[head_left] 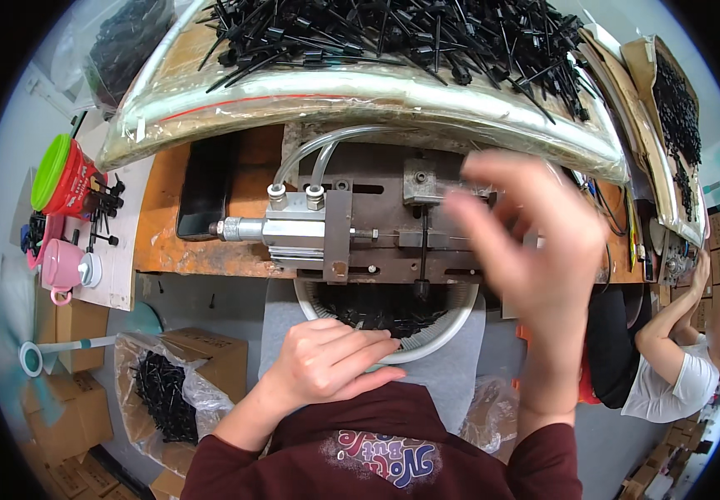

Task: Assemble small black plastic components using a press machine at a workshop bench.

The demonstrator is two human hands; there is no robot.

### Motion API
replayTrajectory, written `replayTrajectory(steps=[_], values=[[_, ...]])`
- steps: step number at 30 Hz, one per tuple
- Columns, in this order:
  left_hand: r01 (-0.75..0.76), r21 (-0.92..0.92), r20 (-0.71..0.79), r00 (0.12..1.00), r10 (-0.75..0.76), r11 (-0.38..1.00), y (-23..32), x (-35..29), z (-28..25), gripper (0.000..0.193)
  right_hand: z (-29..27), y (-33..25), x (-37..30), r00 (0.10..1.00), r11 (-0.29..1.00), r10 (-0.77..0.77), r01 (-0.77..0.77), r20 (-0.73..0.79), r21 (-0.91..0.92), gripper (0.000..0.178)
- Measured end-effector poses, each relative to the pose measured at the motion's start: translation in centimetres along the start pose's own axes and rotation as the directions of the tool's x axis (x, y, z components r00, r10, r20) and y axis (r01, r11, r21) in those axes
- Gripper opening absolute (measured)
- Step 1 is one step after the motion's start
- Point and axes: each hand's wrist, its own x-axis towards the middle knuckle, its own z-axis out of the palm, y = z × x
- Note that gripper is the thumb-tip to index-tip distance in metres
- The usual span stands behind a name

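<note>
My left hand (326, 360) is over the near rim of a white basket (457, 323). Its fingers are curled and pressed together, and whatever they may hold is hidden. My right hand (543, 237), blurred, is raised over the right end of a metal fixture (360, 265); thumb and forefinger are apart, with nothing visible between them. A black plastic piece with a thin stem (424, 250) lies across the fixture, its knobbed end over the basket. To its left is a pneumatic cylinder (296, 233) with two clear hoses. Black pieces (376, 308) lie in the basket under the fixture.
A wide tray (293, 93) heaped with black stemmed pieces (410, 33) spans the far side. Left are a red bucket (76, 183), a pink cup (61, 265) and a fan (33, 358). A lined carton (210, 358) stands lower left. Another person (677, 367) sits at right.
</note>
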Motion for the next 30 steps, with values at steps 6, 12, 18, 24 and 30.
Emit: replayTrajectory(steps=[6, 12, 18, 24, 30], values=[[-0.015, -0.032, -0.012, 1.000, 0.015, 0.999, 0.2, -0.4, 0.2, 0.024, -0.2, 1.5, 11.8, 0.943, 0.892, 0.322, -0.272, 0.086, -0.361, 0.052], [-0.011, -0.059, 0.015, 1.000, 0.012, 0.998, 0.0, -1.1, 0.8, 0.021, 3.4, 4.8, 16.2, 0.922, 0.886, 0.324, -0.217, 0.211, -0.411, 0.046], [0.008, -0.059, 0.029, 1.000, -0.006, 0.998, -0.3, -1.6, 0.9, 0.017, 2.6, 5.6, 17.7, 0.887, 0.944, 0.301, -0.226, 0.349, -0.240, 0.034], [0.007, -0.045, 0.036, 0.999, -0.006, 0.999, -0.2, -1.6, 0.9, 0.017, -0.2, 5.8, 18.0, 0.831, 0.900, 0.436, -0.389, 0.347, -0.199, 0.022], [-0.001, -0.058, 0.051, 0.999, 0.004, 0.998, 0.1, -1.2, 0.7, 0.023, -3.0, 8.9, 16.7, 0.842, 0.763, 0.490, -0.540, 0.228, 0.355, 0.016]])
